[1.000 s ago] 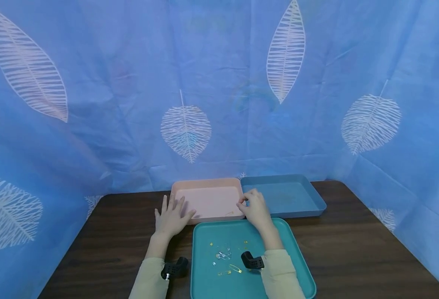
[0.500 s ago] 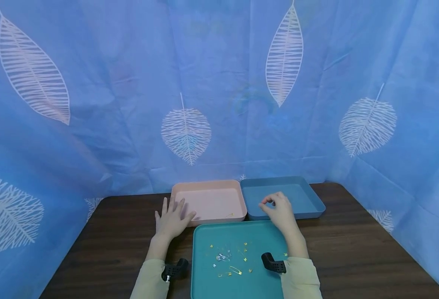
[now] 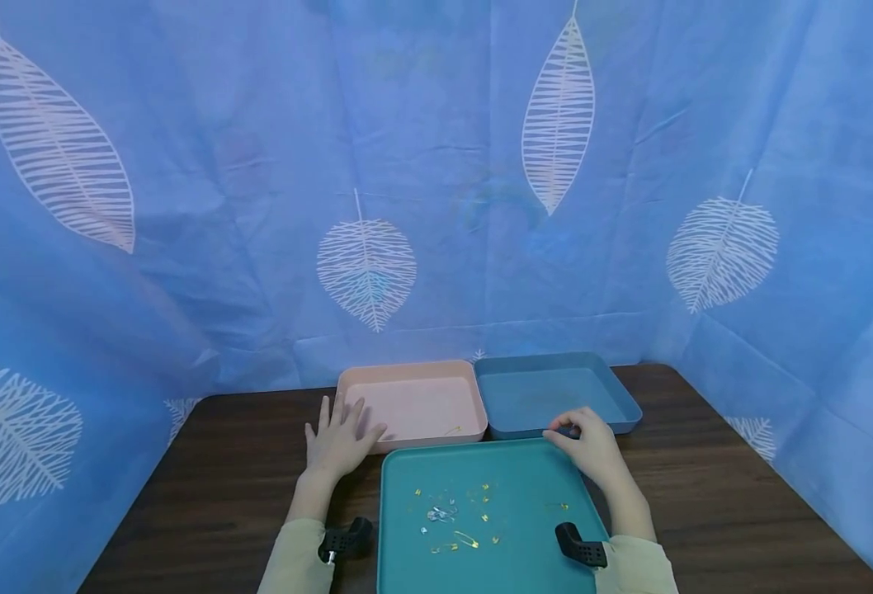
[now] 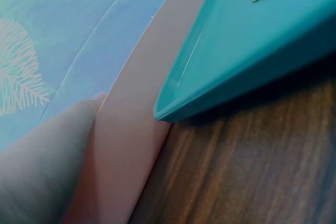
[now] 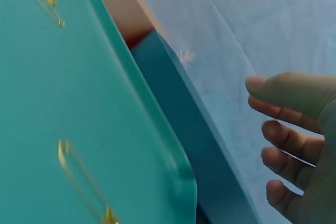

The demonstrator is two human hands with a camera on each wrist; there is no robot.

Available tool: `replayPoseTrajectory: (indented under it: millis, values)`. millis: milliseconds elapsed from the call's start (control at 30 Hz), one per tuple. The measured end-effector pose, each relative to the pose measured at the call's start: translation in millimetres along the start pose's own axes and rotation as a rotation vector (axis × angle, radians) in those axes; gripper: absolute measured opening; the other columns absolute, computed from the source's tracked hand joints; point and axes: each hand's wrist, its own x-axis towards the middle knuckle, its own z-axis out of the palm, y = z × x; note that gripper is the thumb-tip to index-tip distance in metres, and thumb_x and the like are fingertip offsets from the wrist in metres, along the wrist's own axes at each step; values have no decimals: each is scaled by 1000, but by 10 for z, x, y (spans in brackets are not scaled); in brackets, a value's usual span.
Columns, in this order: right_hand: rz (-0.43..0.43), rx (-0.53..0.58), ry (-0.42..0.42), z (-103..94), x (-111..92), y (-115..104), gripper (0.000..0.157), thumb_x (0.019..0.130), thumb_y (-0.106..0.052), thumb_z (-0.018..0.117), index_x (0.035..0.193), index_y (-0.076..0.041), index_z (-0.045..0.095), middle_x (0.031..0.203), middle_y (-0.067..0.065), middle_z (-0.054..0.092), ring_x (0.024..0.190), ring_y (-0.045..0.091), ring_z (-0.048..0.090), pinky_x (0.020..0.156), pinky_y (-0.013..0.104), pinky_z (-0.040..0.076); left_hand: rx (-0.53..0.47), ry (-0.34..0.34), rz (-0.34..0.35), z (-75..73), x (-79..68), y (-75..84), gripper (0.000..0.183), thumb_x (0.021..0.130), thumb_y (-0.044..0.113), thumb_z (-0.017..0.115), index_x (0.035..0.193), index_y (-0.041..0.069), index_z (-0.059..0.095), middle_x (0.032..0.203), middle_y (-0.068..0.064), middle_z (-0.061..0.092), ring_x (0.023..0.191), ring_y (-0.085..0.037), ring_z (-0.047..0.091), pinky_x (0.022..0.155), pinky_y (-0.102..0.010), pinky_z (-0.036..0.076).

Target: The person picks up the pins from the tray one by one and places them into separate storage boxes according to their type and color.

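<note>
The right grip (image 3: 592,445), loosely curled around nothing visible, should pinch the nearest gold safety pin (image 3: 563,506) by its thicker end (it may slip).

You get soft, even light in the head view; your left-wrist view is dimmer, with dark shadow on the desk (image 4: 247,171) along the teal tray's (image 4: 262,69) edge; your right-wrist view blurs the nearest gold pin (image 5: 89,179).

no legible text, numbers or labels anywhere
</note>
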Motion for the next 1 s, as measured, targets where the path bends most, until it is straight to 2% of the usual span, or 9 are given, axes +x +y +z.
replayPoseTrajectory:
  millis: [300,533,633,767,867,1000]
  values:
    - [47,106,-121,-81,-175,227,19,90,-25,70,99,-9,71,101,8,57,79,13,43,67,28,41,4,-15,-1,21,32,-45,83,89,70,47,155,23,29,165,-15,9,152,-40,-3,110,-76,6]
    - [103,236,-300,-111,-270,425,32,89,-25,70,112,-3,66,116,14,53,89,17,43,76,32,43,1,-16,-2,31,24,-38,83,89,70,47,155,23,29,165,-15,10,152,-40,-4,110,-76,6]
    - [71,266,-386,-140,-288,509,34,90,-23,69,117,-2,64,120,16,51,93,18,42,80,34,41,3,-17,-4,41,24,-42,84,89,71,46,155,22,29,165,-15,10,152,-41,-3,110,-76,6]
    - [16,279,-478,-179,-307,575,33,92,-22,66,119,-2,63,121,18,48,92,16,38,76,32,38,2,-14,-5,46,31,-38,83,89,71,47,154,22,30,165,-14,10,152,-41,-2,110,-76,6]
    - [-3,283,-519,-184,-308,593,31,92,-22,66,117,-4,64,119,18,46,90,16,35,73,32,36,2,-9,-5,48,38,-32,82,89,70,47,154,22,30,165,-14,10,152,-41,-2,110,-76,7]
    - [-10,297,-539,-168,-310,597,29,91,-21,68,114,-3,65,117,16,45,94,17,36,77,34,36,-3,-6,-7,49,40,-26,82,89,70,47,154,23,31,165,-14,10,152,-40,-2,110,-76,7]
